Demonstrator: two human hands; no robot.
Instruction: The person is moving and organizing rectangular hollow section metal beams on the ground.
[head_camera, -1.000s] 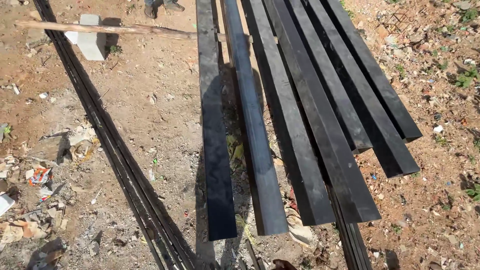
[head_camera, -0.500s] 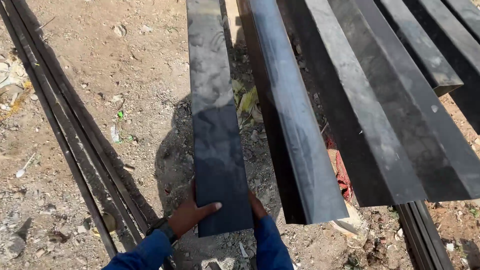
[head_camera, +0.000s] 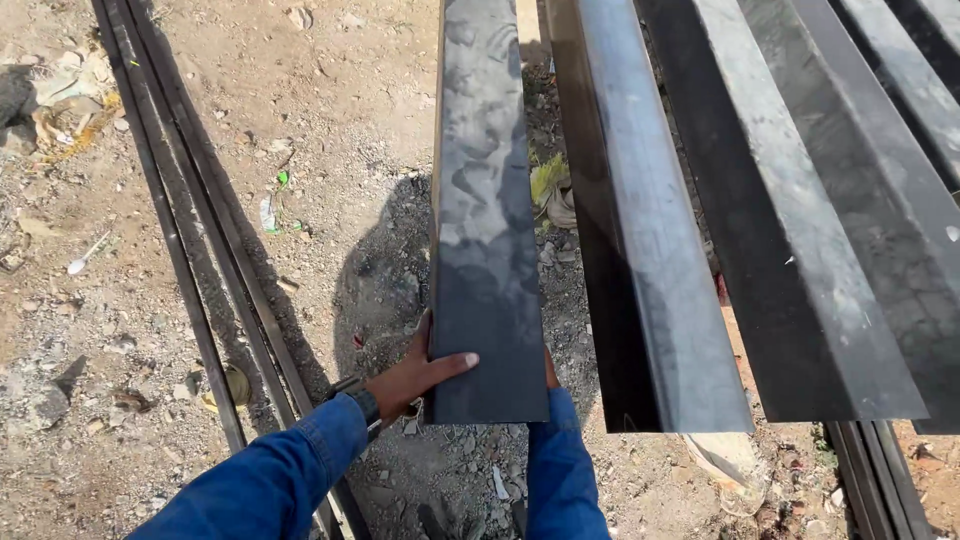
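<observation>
L hand (head_camera: 418, 372) grips the near end of a long dark steel bar (head_camera: 486, 220), thumb lying flat across its top face, the other fingers curled out of sight under the left edge. R hand (head_camera: 549, 368) is mostly hidden under the bar's right edge; only a bit of it shows above the blue sleeve (head_camera: 560, 460), so can't tell how its fingers sit, though it touches the bar. Bar runs straight away from the fingers, near end lifted off the dirt ground (head_camera: 340, 130). Just right of the R hand lies a grey steel section (head_camera: 650, 250), w/ more sections (head_camera: 800, 220) beyond it. Left of the L hand, thin dark rods (head_camera: 190, 220) lie on the dirt.
</observation>
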